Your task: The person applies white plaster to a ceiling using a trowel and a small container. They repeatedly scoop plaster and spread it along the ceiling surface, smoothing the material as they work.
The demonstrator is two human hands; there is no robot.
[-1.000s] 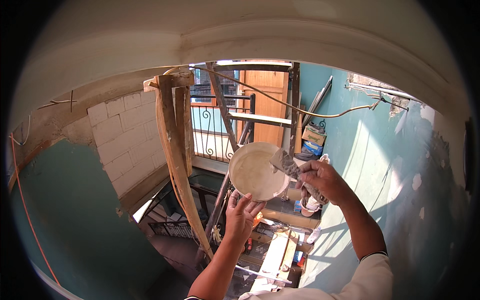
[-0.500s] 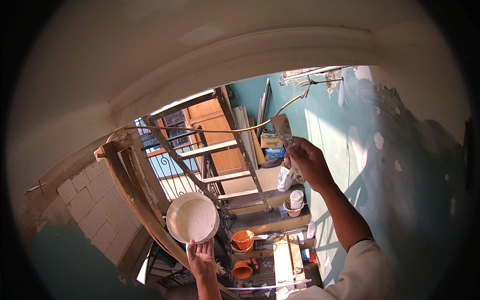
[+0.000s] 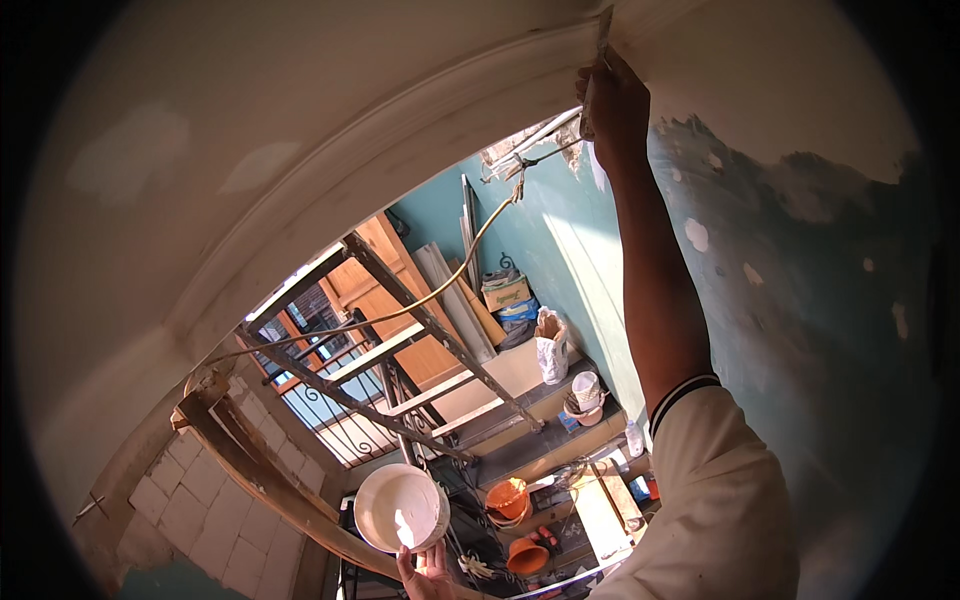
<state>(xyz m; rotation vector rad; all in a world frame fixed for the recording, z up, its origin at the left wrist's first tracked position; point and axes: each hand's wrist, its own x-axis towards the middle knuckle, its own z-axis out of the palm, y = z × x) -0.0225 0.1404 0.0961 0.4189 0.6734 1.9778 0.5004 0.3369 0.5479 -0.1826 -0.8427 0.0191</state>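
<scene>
My right hand (image 3: 617, 110), arm stretched up, grips a putty knife (image 3: 604, 38). The blade is up at the corner where the ceiling moulding (image 3: 480, 62) runs to the right wall; whether it touches cannot be made out. Low in the picture, my left hand (image 3: 428, 574) holds a white plastic tub (image 3: 372, 488) by its near side, thumb over the rim. Pale, putty-like paste coats the tub's inside, and a bright patch of light falls on it. The fingers beneath the tub are partly hidden.
A ladder (image 3: 376, 353) leans beyond the tub. A yellowish cable (image 3: 470, 262) sags across the opening below the moulding. Curved wooden rail (image 3: 235, 465) at left. Below are steps with an orange bucket (image 3: 507, 496), a white bucket (image 3: 586, 385) and planks (image 3: 600, 510). The right wall (image 3: 760, 290) is patchy.
My right hand has lifted the putty knife from mid-picture up to the moulding corner. The tub in my left hand sits lower in the picture. The whole view has tilted upward and turned.
</scene>
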